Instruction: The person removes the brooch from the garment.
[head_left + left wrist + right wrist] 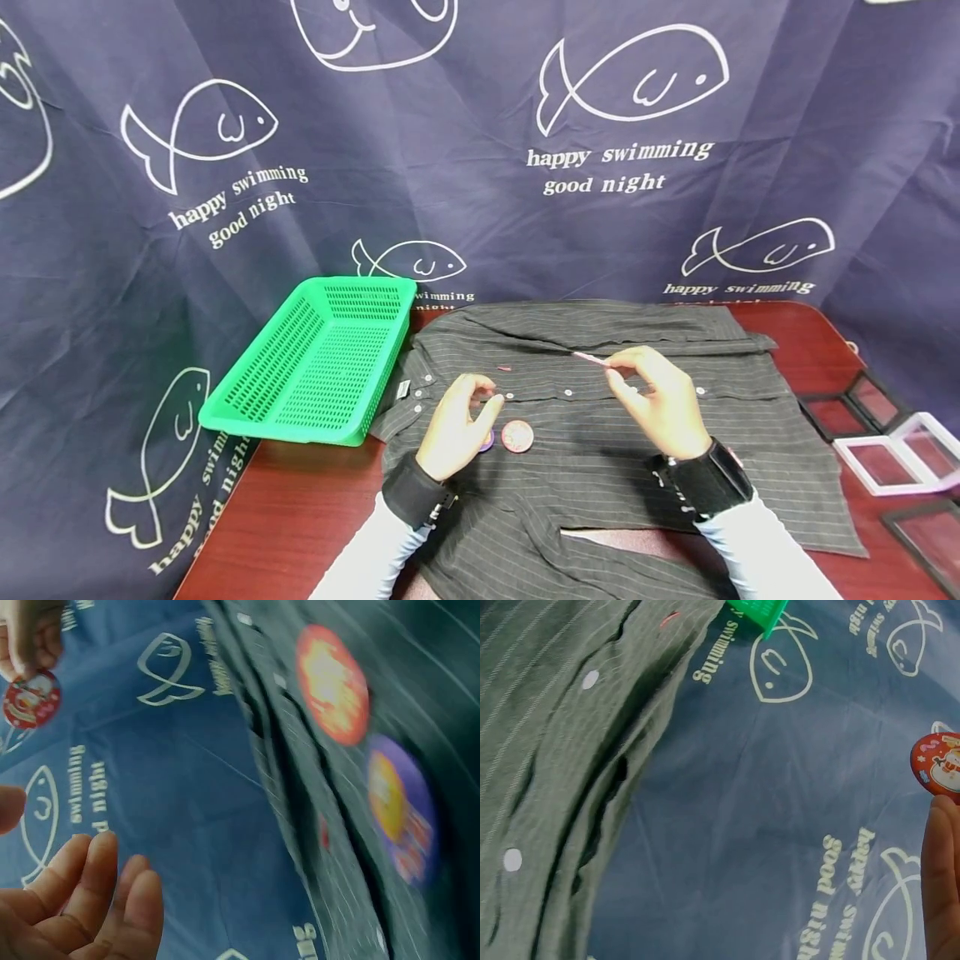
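Observation:
My right hand (660, 402) pinches a round red badge with a snowman picture (943, 766) by its edge; in the head view it shows as a thin strip above the shirt. My left hand (459, 425) hovers over the shirt's left part, thumb and fingers loosely bent and apart, holding nothing. A dark striped button-up shirt (600, 450) lies spread on the table. Two more round badges lie on it beside the left hand: one red-rimmed (517, 436) and one purple (403, 814), partly hidden by that hand in the head view. A small thin red piece (504, 368) lies farther back.
A green plastic basket (352, 417) stands at the table's left. Black and white frames (885, 465) lie at the right edge on the red-brown table (281, 508). Behind hangs a dark blue curtain (465, 125) with fish prints.

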Motion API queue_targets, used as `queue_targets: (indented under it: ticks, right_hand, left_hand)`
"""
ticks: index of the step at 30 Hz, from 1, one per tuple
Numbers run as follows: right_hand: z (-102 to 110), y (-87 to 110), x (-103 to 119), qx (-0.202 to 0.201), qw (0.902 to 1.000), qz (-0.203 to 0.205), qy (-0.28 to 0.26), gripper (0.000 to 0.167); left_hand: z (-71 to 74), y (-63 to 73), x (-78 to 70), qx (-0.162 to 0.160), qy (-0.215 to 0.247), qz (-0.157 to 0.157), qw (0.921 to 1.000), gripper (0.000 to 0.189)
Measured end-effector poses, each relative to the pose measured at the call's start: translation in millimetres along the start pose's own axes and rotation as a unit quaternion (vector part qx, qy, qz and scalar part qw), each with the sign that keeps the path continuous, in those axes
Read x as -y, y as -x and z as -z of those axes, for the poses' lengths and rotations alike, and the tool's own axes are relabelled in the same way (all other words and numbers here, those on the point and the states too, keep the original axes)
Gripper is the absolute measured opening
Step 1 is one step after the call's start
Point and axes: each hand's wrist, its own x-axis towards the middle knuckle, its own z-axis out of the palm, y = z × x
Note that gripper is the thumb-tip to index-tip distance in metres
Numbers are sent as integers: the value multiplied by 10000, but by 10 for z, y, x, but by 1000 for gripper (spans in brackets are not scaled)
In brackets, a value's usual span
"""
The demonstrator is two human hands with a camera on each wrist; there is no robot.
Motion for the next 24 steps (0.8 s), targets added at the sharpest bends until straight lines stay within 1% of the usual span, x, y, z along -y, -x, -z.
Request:
queue_targets:
  ticks: [2,5,9,13,15,17,20,24]
  right_hand:
    - [50,30,-44,-94,9995,-286,1,20]
    - [126,81,-110,-205,9975,-677,32,22]
    - [230,159,-178,-267,9919,-1241,81,19]
    - [316,223,-251,-337,9805,-1938,5,13]
    - [366,255,-297,-358,9745,-2214,38,11]
    - [421,285,-346,-328,9699,-2412,77,10]
    - [509,340,-434,-287,9670,-2520,250,10]
    - [640,412,-541,-210,9633,-2656,327,11]
  left_hand:
    - [0,38,57,-72,-447,-190,9988,26]
    - [1,96,136,-95,-1010,-421,9940,33]
    - [1,172,241,-10,-1439,-614,9877,45]
    - [9,241,355,74,-1760,-695,9819,56]
    - [22,273,395,197,-1836,-615,9809,60]
    - [41,307,418,382,-1877,-433,9805,63]
    - [77,343,440,684,-1947,-85,9784,68]
    - [124,364,461,1035,-2148,225,9709,73]
